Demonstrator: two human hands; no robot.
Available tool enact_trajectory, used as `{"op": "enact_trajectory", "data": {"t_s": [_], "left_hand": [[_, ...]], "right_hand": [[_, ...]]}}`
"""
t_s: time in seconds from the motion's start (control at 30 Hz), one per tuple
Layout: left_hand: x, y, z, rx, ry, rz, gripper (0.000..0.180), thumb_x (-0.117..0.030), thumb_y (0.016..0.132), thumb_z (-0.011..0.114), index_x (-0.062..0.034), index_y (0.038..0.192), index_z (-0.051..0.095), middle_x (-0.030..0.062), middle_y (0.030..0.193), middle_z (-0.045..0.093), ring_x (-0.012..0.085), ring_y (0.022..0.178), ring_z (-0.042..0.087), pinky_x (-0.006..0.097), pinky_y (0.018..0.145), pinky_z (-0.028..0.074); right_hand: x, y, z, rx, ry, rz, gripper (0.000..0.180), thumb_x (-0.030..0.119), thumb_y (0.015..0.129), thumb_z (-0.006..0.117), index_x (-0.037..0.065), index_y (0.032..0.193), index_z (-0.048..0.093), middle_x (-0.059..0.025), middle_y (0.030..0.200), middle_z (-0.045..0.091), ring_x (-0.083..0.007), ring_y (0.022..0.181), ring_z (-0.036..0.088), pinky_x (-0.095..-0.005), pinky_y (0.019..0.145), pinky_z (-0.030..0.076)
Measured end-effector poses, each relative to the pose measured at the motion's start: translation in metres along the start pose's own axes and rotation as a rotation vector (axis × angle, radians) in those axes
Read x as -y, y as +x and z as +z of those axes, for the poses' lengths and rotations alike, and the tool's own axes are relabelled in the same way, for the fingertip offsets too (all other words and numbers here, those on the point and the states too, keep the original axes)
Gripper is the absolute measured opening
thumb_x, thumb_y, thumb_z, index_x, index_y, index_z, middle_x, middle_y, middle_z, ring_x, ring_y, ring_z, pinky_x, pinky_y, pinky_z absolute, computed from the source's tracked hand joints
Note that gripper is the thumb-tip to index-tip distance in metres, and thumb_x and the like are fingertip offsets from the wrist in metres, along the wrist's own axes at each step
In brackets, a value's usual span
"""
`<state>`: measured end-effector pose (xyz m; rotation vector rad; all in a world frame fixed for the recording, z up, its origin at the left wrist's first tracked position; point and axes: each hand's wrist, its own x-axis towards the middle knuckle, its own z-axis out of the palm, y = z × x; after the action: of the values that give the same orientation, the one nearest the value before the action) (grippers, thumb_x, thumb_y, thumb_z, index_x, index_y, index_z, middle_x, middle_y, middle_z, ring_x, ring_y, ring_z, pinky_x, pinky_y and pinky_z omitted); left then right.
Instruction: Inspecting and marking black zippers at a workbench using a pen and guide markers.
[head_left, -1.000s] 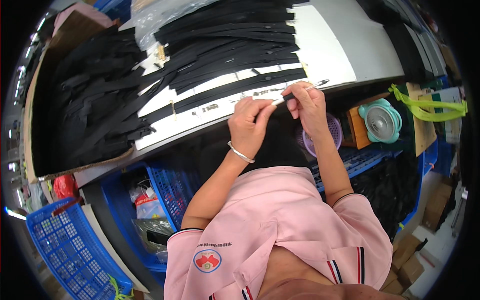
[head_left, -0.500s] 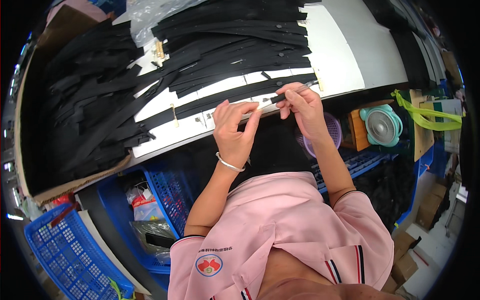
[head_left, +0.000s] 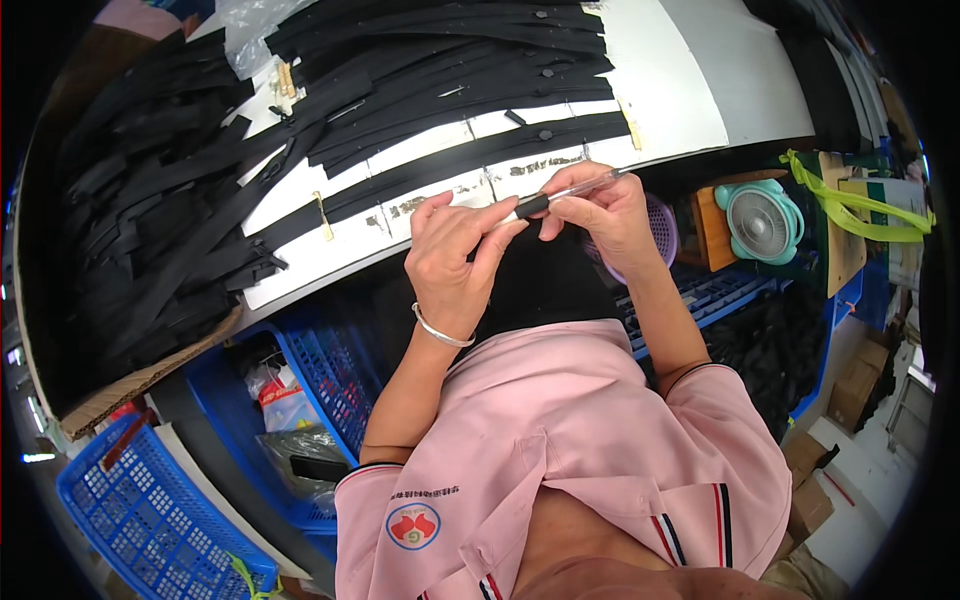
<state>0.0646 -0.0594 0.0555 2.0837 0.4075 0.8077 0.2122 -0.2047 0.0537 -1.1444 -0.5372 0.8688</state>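
Left hand (head_left: 452, 247), right hand (head_left: 612, 218) pinching slim clear pen (head_left: 533, 206); flat black strips (head_left: 480, 62)

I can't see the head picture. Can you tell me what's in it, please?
A person's left hand and right hand hold a pen by a white board, where long black strips lie in rows. A small teal fan stands to the right.

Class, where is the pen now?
In the head view, the pen is just right of upper centre, held by the left grip and right grip, left of the fan.
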Motion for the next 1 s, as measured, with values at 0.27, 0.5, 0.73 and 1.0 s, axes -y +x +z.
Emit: {"op": "enact_trajectory", "data": {"t_s": [0.27, 0.5, 0.73, 1.0], "left_hand": [[-0.006, -0.007, 0.003, -0.048, -0.028, 0.013, 0.018, -0.011, 0.082, 0.083, -0.0107, 0.100, 0.080, 0.0024, 0.078, 0.073, 0.0183, 0.072, 0.067, 0.040, 0.097, 0.048], [-0.006, -0.002, 0.004, 0.032, -0.021, 0.076, 0.018, -0.013, 0.082, 0.081, -0.0115, 0.100, 0.079, 0.0019, 0.083, 0.074, 0.0187, 0.075, 0.067, 0.043, 0.103, 0.045], [0.020, 0.017, -0.022, -0.112, 0.168, 0.076, 0.041, -0.010, 0.083, 0.080, -0.0088, 0.124, 0.072, 0.0096, 0.121, 0.073, 0.0271, 0.115, 0.066, 0.048, 0.113, 0.038], [0.122, 0.049, -0.112, -0.249, 0.648, -0.048, 0.030, -0.008, 0.089, 0.072, -0.0056, 0.119, 0.073, 0.0124, 0.124, 0.070, 0.0338, 0.117, 0.061, 0.044, 0.107, 0.043]], "right_hand": [[0.007, -0.005, 0.001, 0.014, -0.099, -0.018, 0.016, -0.002, 0.091, 0.072, -0.007, 0.106, 0.072, -0.0158, 0.089, 0.075, -0.0202, 0.076, 0.075, -0.0278, 0.070, 0.061], [0.000, 0.000, 0.011, 0.143, -0.176, 0.012, 0.024, 0.007, 0.091, 0.075, 0.000, 0.113, 0.067, -0.0051, 0.096, 0.068, -0.0091, 0.074, 0.063, -0.0218, 0.061, 0.051], [0.000, 0.024, -0.002, -0.180, -0.578, -0.232, 0.022, 0.005, 0.098, 0.067, 0.002, 0.119, 0.072, -0.0088, 0.099, 0.074, -0.0131, 0.084, 0.069, -0.0259, 0.075, 0.056], [-0.003, 0.066, -0.029, 0.001, -1.552, -0.539, 0.053, 0.016, 0.087, 0.079, 0.012, 0.137, 0.060, -0.0097, 0.140, 0.064, -0.0292, 0.139, 0.052, -0.0452, 0.115, 0.038]]}}
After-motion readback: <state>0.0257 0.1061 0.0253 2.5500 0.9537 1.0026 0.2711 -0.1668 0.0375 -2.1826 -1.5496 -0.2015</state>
